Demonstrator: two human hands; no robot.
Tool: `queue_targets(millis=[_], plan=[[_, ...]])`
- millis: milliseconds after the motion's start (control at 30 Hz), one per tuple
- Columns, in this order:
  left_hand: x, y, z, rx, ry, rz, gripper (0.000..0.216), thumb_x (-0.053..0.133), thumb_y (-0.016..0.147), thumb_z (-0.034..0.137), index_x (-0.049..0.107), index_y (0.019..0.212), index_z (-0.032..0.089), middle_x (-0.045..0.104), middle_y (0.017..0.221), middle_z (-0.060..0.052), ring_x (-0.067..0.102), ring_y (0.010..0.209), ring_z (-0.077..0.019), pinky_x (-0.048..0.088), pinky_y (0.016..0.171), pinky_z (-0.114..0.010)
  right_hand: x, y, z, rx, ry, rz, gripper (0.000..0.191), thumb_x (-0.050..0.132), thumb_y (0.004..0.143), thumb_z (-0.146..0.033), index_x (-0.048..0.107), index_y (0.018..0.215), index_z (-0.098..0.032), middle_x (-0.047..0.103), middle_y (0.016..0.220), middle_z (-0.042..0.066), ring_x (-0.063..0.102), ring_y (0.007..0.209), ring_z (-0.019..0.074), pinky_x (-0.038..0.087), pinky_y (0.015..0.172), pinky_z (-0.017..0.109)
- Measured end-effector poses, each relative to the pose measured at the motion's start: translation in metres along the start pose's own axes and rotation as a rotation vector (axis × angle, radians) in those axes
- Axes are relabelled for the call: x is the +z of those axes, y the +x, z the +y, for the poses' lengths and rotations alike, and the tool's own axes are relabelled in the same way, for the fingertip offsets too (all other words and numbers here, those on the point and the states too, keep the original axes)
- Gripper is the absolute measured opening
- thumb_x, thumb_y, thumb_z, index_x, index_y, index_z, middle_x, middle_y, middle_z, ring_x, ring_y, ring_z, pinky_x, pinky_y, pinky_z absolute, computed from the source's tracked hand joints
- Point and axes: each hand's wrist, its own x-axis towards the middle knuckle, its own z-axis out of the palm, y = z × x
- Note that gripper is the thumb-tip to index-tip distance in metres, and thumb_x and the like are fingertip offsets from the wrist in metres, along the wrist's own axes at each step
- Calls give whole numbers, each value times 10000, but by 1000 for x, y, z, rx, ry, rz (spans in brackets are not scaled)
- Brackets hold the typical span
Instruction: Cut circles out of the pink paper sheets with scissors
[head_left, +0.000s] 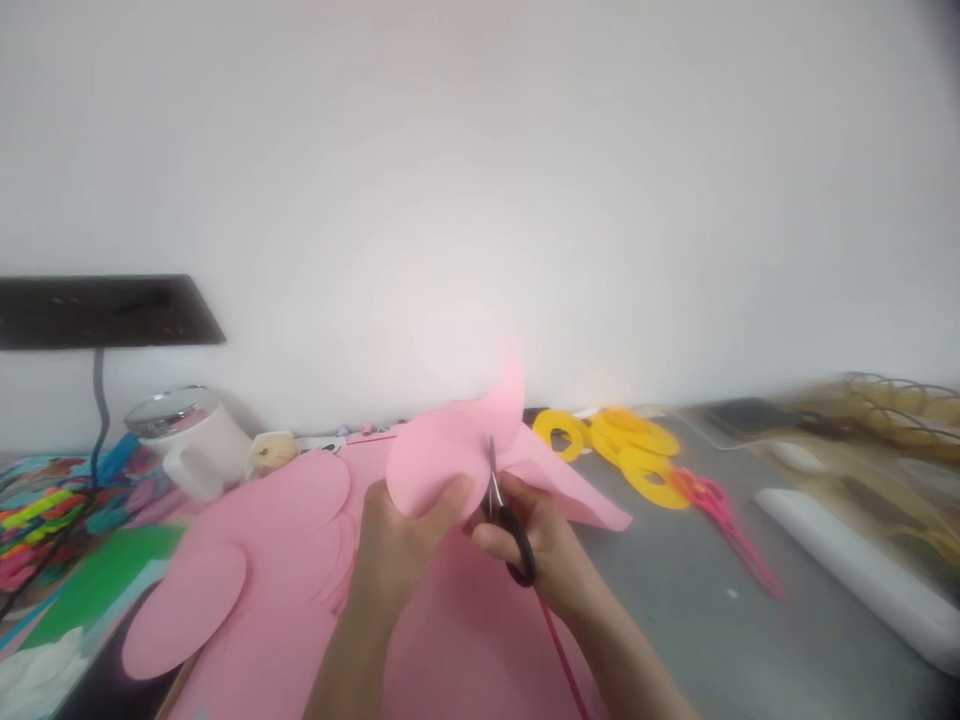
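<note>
My left hand [397,545] pinches the pink paper [431,465]; my right hand [551,545] grips the scissors [520,550], cutting over the tabletop's [712,640] front edge. Next I think: turn paper slowly.

Scissors [501,505]: blade tips lost against pink paper piece [439,455], handle loops half under right hand [544,545] fingers. Left hand [397,550] fingertips hidden behind the paper. Right side motion-blurred, possibly a wire basket [900,400]. White roll [855,565] and colourful pile [37,520] clipped at the edges.
</note>
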Motion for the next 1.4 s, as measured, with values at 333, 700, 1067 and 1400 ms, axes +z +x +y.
queue_targets(millis=[333, 700, 1067, 1400], plan=[[-3, 0, 1, 4, 1, -45, 359, 694, 614, 458, 723, 755, 129, 709, 731, -82, 644, 739, -243, 469, 605, -313, 0, -2, -3, 17, -38, -36, 440, 806, 629, -494, 514, 729, -180, 491, 685, -16, 417, 619, 123, 355, 560, 240], [-3, 0, -1, 23, 2, -54, 364, 692, 610, 480, 714, 713, 132, 679, 679, -74, 612, 661, -219, 448, 564, -297, 2, -2, -6, 27, -71, -21, 461, 787, 626, -537, 486, 724, -202, 471, 691, -11, 400, 634, 142, 353, 557, 261], [-3, -2, 4, 25, -9, -40, 298, 689, 618, 438, 684, 666, 144, 623, 593, -29, 560, 585, -173, 422, 532, -276, 1, -1, -3, 47, -28, -25, 439, 825, 609, -466, 500, 726, -196, 431, 635, -44, 338, 581, 112, 283, 528, 241], [-4, -1, 3, 10, -13, -50, 278, 693, 630, 419, 697, 685, 147, 656, 608, -39, 595, 606, -186, 440, 533, -272, 0, -1, -2, 14, -26, -36, 479, 819, 603, -525, 482, 677, -193, 401, 614, -51, 309, 567, 103, 271, 528, 241]])
